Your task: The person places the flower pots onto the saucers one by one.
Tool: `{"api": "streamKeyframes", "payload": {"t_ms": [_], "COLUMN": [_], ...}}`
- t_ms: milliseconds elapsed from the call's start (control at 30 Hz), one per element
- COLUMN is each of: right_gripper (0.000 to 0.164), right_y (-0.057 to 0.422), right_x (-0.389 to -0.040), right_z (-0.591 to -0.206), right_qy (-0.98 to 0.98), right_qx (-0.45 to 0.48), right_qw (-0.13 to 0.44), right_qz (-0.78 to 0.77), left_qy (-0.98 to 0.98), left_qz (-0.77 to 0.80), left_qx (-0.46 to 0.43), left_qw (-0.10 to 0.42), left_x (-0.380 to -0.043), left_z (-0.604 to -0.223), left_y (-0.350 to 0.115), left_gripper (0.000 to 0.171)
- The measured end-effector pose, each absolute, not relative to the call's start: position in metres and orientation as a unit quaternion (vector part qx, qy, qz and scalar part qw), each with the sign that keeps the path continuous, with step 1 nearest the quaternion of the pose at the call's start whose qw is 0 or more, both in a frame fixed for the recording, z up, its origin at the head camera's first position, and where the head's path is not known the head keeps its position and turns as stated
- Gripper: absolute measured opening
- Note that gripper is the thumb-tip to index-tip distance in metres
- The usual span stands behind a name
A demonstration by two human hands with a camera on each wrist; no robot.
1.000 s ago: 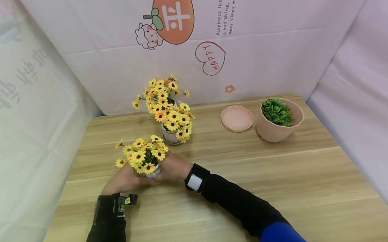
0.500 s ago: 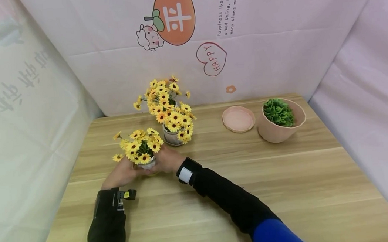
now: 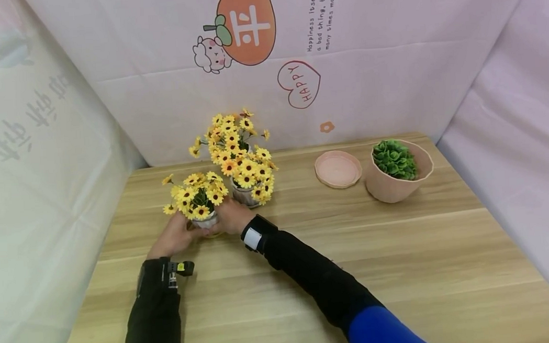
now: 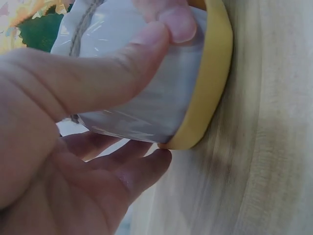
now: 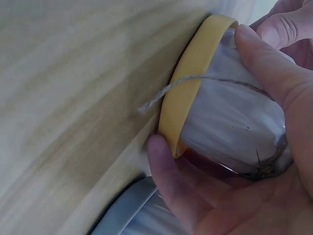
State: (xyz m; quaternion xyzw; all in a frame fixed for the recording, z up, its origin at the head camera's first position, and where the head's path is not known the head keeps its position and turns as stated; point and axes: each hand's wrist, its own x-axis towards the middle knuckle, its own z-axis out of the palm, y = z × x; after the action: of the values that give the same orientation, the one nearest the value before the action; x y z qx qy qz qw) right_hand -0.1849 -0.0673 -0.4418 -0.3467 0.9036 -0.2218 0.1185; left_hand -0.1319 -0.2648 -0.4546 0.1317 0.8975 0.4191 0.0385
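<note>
Both hands hold a small whitish pot (image 3: 205, 221) of yellow daisies (image 3: 195, 194), which stands upright at the left of the wooden table. My left hand (image 3: 174, 236) grips its left side, thumb across the front and fingers around the side. From the right, my right hand (image 3: 233, 216) grips it too, with the thumb tips close together at the front. A yellow saucer (image 4: 210, 83) fits around the pot's base, close over the wood. Twine (image 5: 225, 80) hangs down the pot's side and past the saucer in the right wrist view.
Behind my right hand stands another daisy pot (image 3: 245, 193), its grey saucer (image 5: 124, 208) close to my fingers in the right wrist view. More daisies (image 3: 227, 128) rise behind it. Farther right are a pink saucer (image 3: 338, 169) and a pink pot (image 3: 389, 189) with a green plant inside.
Both hands have carried the daisy pot away from me, toward the back of the table, closer to the other daisies. The pink saucer and pink pot have stayed in place.
</note>
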Motion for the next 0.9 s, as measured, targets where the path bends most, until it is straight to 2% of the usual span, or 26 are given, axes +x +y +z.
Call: {"api": "streamKeyframes", "payload": {"t_ms": [133, 233, 400, 500, 667, 800, 900], "right_gripper": [0.043, 0.041, 0.059, 0.077, 0.077, 0.087, 0.080], "right_y": [-0.071, -0.074, -0.081, -0.085, -0.089, -0.090, -0.092], "right_x": [-0.190, -0.194, -0.200, -0.204, -0.209, -0.211, -0.212], "right_z": [-0.441, -0.441, -0.440, -0.441, -0.440, -0.437, -0.433], "right_qy": [0.912, 0.918, 0.921, 0.923, 0.929, 0.930, 0.933], "right_qx": [-0.338, -0.331, -0.323, -0.314, -0.290, -0.273, -0.270], "right_qw": [0.122, 0.116, 0.100, 0.097, 0.109, 0.116, 0.123], "right_qz": [-0.199, -0.187, -0.194, -0.201, -0.205, -0.215, -0.202], "left_qy": [0.899, 0.899, 0.894, 0.896, 0.896, 0.891, 0.892], "left_qz": [0.418, 0.421, 0.431, 0.427, 0.425, 0.433, 0.431], "left_qx": [0.123, 0.117, 0.117, 0.116, 0.123, 0.131, 0.130], "left_qw": [0.040, 0.040, 0.036, 0.037, 0.040, 0.043, 0.045], "left_x": [-0.137, -0.141, -0.149, -0.154, -0.162, -0.168, -0.173], "left_z": [-0.455, -0.456, -0.458, -0.457, -0.456, -0.456, -0.456], "left_y": [-0.267, -0.269, -0.273, -0.275, -0.276, -0.276, -0.278], "left_gripper": [0.077, 0.072, 0.071, 0.069, 0.066, 0.065, 0.066]}}
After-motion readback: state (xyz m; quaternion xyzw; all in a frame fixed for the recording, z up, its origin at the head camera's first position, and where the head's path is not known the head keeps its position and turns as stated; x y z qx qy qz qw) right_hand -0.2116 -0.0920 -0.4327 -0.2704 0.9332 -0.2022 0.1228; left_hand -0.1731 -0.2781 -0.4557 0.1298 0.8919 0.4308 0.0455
